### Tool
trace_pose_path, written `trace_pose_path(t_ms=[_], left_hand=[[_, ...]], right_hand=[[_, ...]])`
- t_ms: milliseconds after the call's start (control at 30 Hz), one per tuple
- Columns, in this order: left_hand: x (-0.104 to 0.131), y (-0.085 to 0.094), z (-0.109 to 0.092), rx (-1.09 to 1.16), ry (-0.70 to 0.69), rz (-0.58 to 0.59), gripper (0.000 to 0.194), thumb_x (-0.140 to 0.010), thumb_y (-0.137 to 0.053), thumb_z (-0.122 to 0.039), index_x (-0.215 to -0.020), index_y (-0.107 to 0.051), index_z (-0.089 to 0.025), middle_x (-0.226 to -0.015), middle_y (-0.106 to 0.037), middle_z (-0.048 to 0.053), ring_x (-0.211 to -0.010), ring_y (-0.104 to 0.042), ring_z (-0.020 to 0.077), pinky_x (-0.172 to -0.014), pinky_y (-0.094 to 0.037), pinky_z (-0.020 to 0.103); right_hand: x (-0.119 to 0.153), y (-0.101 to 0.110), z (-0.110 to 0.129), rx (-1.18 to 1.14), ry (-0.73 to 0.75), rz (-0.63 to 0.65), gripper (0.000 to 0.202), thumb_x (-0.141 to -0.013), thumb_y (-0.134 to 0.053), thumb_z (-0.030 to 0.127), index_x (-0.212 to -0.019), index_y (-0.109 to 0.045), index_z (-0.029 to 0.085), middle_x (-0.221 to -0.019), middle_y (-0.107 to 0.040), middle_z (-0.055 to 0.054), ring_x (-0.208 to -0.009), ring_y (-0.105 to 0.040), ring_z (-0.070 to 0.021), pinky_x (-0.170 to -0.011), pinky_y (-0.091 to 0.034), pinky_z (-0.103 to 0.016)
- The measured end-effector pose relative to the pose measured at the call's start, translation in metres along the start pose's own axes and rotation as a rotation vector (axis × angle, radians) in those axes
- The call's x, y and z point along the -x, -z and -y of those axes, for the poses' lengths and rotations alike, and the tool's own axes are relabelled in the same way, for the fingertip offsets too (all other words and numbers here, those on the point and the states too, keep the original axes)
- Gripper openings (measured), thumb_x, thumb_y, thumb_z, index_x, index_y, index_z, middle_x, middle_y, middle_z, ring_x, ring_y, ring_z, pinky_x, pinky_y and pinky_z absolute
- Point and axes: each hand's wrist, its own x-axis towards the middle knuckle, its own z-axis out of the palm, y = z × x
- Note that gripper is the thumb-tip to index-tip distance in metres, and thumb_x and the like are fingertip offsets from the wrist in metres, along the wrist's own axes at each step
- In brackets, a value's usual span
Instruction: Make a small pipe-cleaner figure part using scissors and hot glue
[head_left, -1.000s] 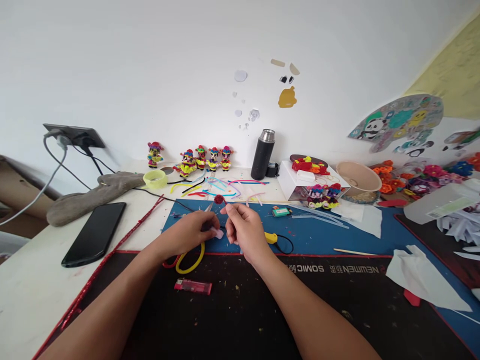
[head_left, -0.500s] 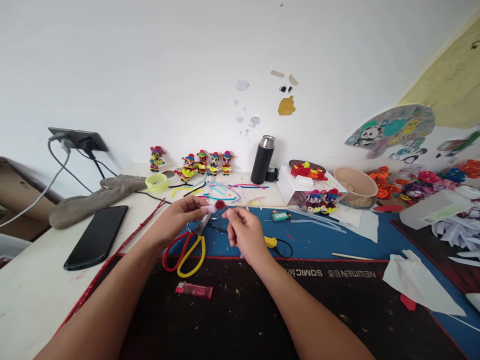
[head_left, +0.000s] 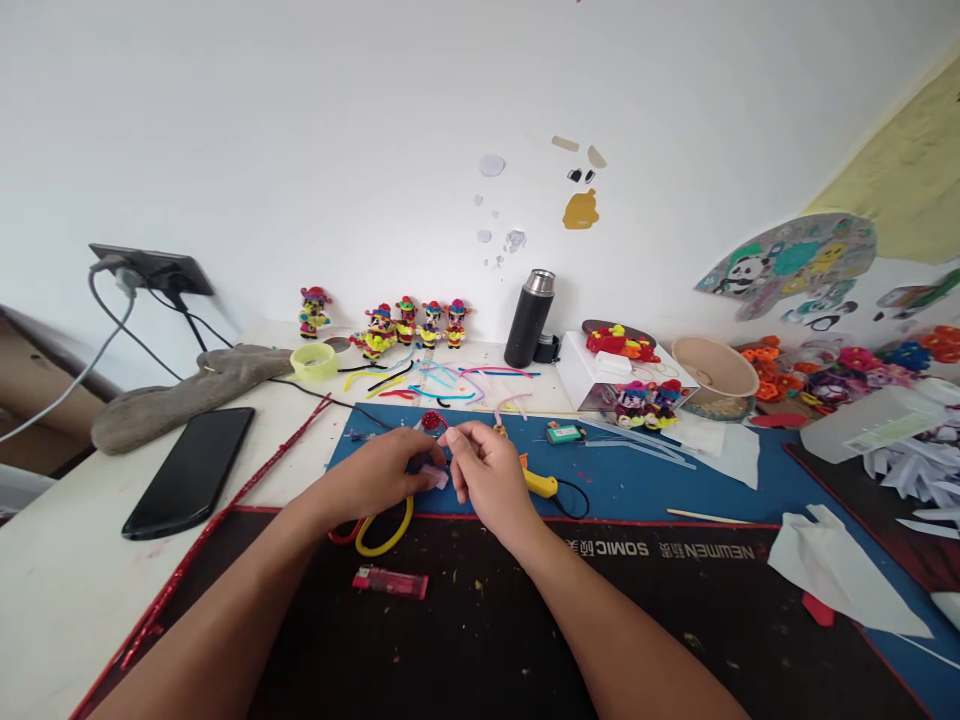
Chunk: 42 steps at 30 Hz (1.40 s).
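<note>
My left hand (head_left: 386,472) and my right hand (head_left: 486,475) meet over the blue mat (head_left: 637,475), fingertips almost touching. Between them I pinch a small red fuzzy ball (head_left: 431,421) on a thin stem; my right thumb and forefinger hold the stem just below it. My left fingers hold a small pale pink piece (head_left: 435,478). Under my left hand lie scissors (head_left: 379,530) with red and yellow handles. A pink lighter (head_left: 390,582) rests on the black mat (head_left: 487,630) in front of me.
A black phone (head_left: 189,470) and a grey cloth (head_left: 180,385) lie at left. Small colourful figures (head_left: 416,320), a tape roll (head_left: 313,361), loose pipe cleaners (head_left: 450,378), a black flask (head_left: 529,318), a white box (head_left: 600,375) and a bowl (head_left: 716,368) line the back. A yellow glue gun (head_left: 541,484) sits right of my hand.
Both hands came down and toward me with the red ball. My left hand again covers the scissor blades, which were uncovered half a second ago.
</note>
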Motion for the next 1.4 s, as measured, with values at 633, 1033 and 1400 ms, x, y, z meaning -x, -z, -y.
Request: trace_pose_path(t_ms=[633,1033,1400], left_hand=[[-0.001,0.022,-0.012,0.396,0.126,-0.139,0.046,-0.087,-0.07,-0.066,-0.085,-0.075,-0.02,-0.078,-0.067,0.003,-0.073,-0.057,0.0205,-0.067,-0.045,0.03],[0.002,0.026,-0.008,0.3,0.08,-0.041,0.041,-0.093,-0.065,-0.059,-0.084,-0.07,-0.02,-0.077,-0.064,0.0,-0.074,-0.058,0.0191,-0.07,-0.046,0.029],[0.001,0.027,-0.008,0.255,0.079,0.076,0.036,-0.09,-0.069,-0.055,-0.082,-0.074,-0.02,-0.079,-0.07,0.002,-0.078,-0.061,0.0218,-0.073,-0.048,0.03]], right_hand=[[0.002,0.0,-0.002,0.046,0.011,0.029,0.032,-0.102,-0.057,0.05,-0.093,-0.065,0.02,-0.053,-0.054,0.007,-0.04,-0.047,-0.0092,-0.042,-0.038,-0.021],[-0.002,0.007,0.002,0.117,0.064,-0.015,0.038,-0.102,-0.057,0.053,-0.089,-0.067,0.018,-0.049,-0.051,0.007,-0.04,-0.048,-0.0104,-0.043,-0.037,-0.022],[-0.003,0.012,0.006,0.161,0.08,-0.063,0.044,-0.1,-0.058,0.058,-0.08,-0.065,0.019,-0.047,-0.049,0.007,-0.037,-0.048,-0.0106,-0.043,-0.035,-0.022]])
